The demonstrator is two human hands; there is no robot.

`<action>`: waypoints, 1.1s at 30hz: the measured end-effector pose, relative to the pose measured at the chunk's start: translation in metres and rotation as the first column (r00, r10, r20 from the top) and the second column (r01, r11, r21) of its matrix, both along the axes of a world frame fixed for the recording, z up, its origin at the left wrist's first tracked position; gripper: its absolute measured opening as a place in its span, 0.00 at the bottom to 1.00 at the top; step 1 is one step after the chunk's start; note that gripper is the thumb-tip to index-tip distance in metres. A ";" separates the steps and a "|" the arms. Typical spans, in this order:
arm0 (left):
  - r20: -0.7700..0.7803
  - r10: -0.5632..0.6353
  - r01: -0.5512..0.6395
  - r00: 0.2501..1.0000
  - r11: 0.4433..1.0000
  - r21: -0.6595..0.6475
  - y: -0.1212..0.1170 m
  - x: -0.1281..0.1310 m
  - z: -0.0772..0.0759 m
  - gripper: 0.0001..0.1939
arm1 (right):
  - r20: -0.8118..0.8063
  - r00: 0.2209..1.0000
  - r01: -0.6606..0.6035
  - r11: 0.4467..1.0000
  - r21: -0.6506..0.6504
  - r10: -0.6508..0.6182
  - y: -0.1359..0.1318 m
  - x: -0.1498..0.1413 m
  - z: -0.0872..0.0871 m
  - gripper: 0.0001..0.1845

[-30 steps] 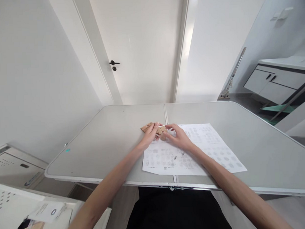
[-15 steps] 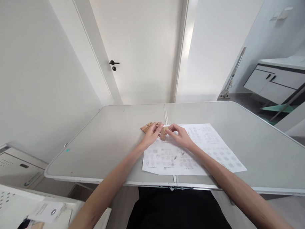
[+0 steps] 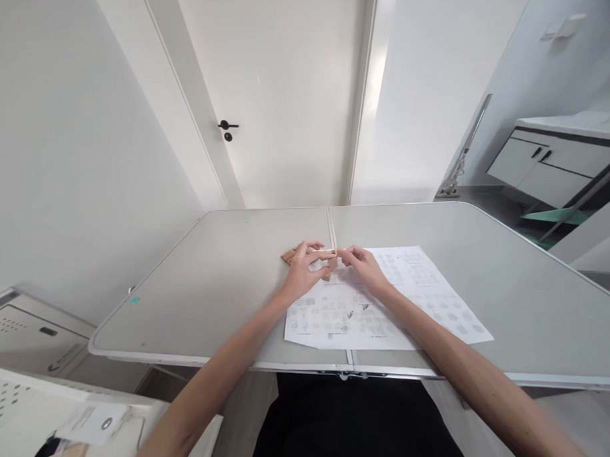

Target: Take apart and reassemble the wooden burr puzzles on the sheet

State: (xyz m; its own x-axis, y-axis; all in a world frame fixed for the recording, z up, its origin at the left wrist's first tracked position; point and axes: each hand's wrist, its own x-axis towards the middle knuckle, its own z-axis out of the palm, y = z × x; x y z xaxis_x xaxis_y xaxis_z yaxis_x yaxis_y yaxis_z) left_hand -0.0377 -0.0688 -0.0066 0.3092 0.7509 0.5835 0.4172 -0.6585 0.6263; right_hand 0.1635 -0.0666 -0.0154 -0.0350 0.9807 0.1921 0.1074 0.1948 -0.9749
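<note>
Near the middle of the table, my left hand (image 3: 302, 274) grips a small tan, wooden-looking piece (image 3: 332, 263). Its index finger lies along the top and the thumb is below. My right hand (image 3: 365, 269) is closed, its fingertips pinched against the upper right edge of that same piece. The piece's exact shape is too small and too covered to make out. Partly hidden behind my left hand lies a flat brown wooden-looking board (image 3: 287, 257). Beneath both hands spreads a white printed sheet (image 3: 388, 329) with rows of small grey drawings.
The grey folding table (image 3: 201, 279) has a centre seam. A white door (image 3: 290, 89) stands beyond its far edge. At the lower left are white perforated furniture (image 3: 30, 391) and a tan item; at the right is a white cabinet (image 3: 548, 170).
My left fingers have spread and shifted over the tan piece, with the index finger now along its top. My right hand has moved slightly right, its fingertips at the piece's upper edge.
</note>
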 end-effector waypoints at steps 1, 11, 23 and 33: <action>-0.055 0.010 -0.007 0.998 0.998 0.058 0.000 -0.001 0.000 0.10 | -0.006 1.000 -0.004 1.000 -0.008 0.004 0.001 0.000 -0.001 0.25; -0.296 0.079 0.005 0.952 0.962 0.272 -0.001 -0.005 0.001 0.09 | -0.178 0.982 -0.085 0.992 -0.096 0.067 0.006 -0.001 -0.013 0.24; -0.202 0.091 -0.060 0.975 0.986 0.156 -0.008 0.000 0.007 0.09 | -0.237 0.971 -0.011 0.992 -0.122 -0.018 0.015 0.009 -0.013 0.20; 0.066 0.170 -0.153 0.983 0.965 -0.214 0.006 0.000 -0.006 0.16 | 0.285 0.948 0.118 0.989 0.095 -0.140 0.001 0.004 -0.002 0.17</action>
State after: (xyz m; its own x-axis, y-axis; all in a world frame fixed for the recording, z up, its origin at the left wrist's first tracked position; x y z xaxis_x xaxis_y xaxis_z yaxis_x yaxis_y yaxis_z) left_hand -0.0373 -0.0628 -0.0124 0.1309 0.8941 0.4283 0.4477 -0.4387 0.7792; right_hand 0.1674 -0.0653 -0.0170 0.0255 0.9636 0.2663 0.4122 0.2326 -0.8809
